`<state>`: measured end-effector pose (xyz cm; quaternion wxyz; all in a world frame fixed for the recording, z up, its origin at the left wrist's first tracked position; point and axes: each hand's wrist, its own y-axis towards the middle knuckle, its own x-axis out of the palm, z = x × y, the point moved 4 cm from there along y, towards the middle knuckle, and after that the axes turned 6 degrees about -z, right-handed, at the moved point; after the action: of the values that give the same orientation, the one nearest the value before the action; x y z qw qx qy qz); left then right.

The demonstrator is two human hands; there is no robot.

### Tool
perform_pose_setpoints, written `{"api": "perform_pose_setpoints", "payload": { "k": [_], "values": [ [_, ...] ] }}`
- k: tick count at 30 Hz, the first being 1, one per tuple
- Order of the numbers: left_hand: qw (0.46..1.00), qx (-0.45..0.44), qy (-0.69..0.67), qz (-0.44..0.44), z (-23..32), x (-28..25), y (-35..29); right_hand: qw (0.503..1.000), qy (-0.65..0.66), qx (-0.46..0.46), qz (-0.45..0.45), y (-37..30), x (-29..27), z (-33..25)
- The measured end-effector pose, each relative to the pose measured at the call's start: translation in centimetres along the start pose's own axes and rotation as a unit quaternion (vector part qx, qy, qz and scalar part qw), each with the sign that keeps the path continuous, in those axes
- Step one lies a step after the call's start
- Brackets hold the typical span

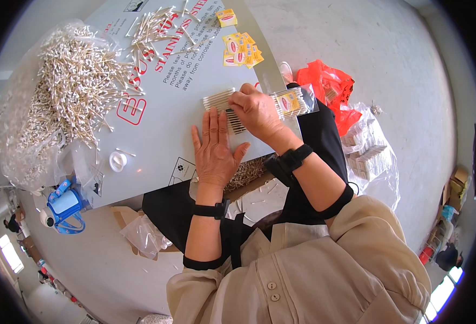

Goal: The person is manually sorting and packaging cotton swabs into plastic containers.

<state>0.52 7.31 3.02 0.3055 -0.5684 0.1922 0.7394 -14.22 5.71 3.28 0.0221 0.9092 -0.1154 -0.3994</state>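
A neat row of cotton swabs lies side by side on the printed metal tabletop. My left hand rests flat at the row's near left end, its fingers stretched out and the tips touching the swabs. Over the row is my right hand, fingers curled in and thumb pressed against them; what they hold, if anything, is hidden. To the right of that hand, at the table edge, more swabs lie aligned in a clear plastic sleeve with a yellow card on them.
A big heap of loose swabs spills from a clear bag at left. More swabs and yellow cards lie farther back. A white round tub and a blue bottle are at left. Red and clear bags stand right.
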Motion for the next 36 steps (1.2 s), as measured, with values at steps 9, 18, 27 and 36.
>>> {"api": "perform_pose_setpoints", "payload": {
  "k": [9,18,27,36],
  "values": [
    [1.000,0.006,0.001,-0.002,-0.1,0.1,-0.1,0.999,0.022,-0.041,-0.027,0.2,0.0,0.2],
    [1.000,0.007,-0.002,0.000,0.0,0.2,0.0,0.994,-0.010,-0.108,-0.028,4.5,0.0,0.8],
    [1.000,0.000,0.014,-0.010,-0.2,0.1,-0.1,0.973,-0.082,-0.194,-0.096,-1.0,-2.7,-0.8],
    [0.999,-0.006,0.035,0.000,-0.2,0.1,0.1,0.958,-0.140,-0.230,-0.097,-4.3,-1.8,-0.5]
  ]
}}
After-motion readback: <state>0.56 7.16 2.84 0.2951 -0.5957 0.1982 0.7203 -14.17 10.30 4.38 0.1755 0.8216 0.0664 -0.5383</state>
